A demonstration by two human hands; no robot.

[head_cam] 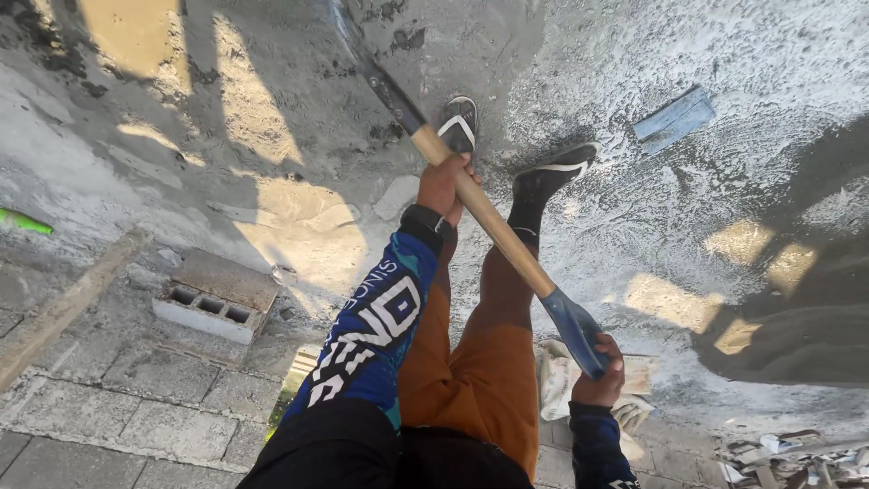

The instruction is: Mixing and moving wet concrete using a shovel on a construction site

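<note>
I hold a shovel with a wooden shaft that runs from upper left to lower right. My left hand grips the shaft near the metal socket, a dark watch on the wrist. My right hand is closed on the blue end grip. The metal blade reaches into the grey cement mix at the top. My feet in black-and-white sandals stand on the wet grey ground below the shaft.
A hollow concrete block lies at the left on grey paving bricks. A blue flat piece lies on the wet cement at upper right. A green object pokes in at the left edge. Crumpled sacks and debris sit at lower right.
</note>
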